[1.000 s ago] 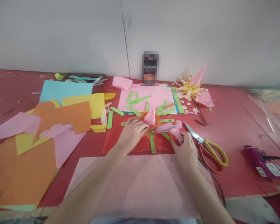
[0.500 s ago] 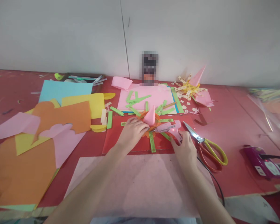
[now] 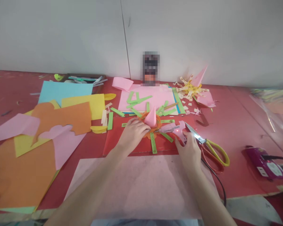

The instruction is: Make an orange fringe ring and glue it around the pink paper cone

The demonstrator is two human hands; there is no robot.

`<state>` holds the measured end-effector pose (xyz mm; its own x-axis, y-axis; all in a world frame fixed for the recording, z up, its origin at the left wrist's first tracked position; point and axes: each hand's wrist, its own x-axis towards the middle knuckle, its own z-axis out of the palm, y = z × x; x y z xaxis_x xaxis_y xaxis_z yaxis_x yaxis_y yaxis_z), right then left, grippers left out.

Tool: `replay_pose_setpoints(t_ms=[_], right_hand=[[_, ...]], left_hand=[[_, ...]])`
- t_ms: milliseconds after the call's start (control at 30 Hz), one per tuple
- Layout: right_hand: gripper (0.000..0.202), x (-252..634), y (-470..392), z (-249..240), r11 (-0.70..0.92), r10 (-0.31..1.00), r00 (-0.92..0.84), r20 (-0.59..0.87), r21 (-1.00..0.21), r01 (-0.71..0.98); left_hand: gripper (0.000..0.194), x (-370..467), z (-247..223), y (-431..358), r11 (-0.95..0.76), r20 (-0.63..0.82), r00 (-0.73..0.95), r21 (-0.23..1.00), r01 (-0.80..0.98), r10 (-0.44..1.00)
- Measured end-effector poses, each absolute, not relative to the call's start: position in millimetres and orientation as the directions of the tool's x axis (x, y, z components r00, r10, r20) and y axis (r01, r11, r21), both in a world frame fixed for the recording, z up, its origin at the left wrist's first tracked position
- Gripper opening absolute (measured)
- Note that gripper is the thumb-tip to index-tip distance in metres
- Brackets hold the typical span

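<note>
A pink glue gun (image 3: 173,128) is gripped in my right hand (image 3: 189,151), its nozzle pointing left at the lower edge of an orange paper ring (image 3: 158,120). From the other side, my left hand (image 3: 135,131) has its fingers closed at the ring's left edge; the fingertips are partly hidden. Inside the ring stands a pink paper cone (image 3: 151,117). Green paper strips with small patterns, one a green strip (image 3: 153,143) toward me, radiate from it over a red sheet (image 3: 122,146).
Yellow-and-red-handled scissors (image 3: 214,152) lie right of my right hand, near the gun's black cord (image 3: 218,179). A purple power socket (image 3: 265,163) sits farther right. Orange paper (image 3: 23,175) and other coloured sheets spread left. A finished-looking cone piece (image 3: 194,86) stands at the back.
My right hand and the glue gun have shifted slightly to the right, the nozzle staying by the orange ring. My left hand keeps its place.
</note>
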<state>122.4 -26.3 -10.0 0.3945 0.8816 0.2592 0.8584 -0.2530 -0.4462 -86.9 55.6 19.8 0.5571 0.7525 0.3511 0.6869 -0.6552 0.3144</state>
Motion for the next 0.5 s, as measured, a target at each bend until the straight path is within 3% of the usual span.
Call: replay_pose_setpoints(t_ms=[500], right_hand=[[0.038, 123.4, -24.9, -6.2, -0.315, 0.869, 0.449, 0.206, -0.468, 0.825]], left_hand=[[0.017, -87.8, 19.4, 55.0, -0.705, 0.367, 0.611, 0.232, 0.67, 0.701]])
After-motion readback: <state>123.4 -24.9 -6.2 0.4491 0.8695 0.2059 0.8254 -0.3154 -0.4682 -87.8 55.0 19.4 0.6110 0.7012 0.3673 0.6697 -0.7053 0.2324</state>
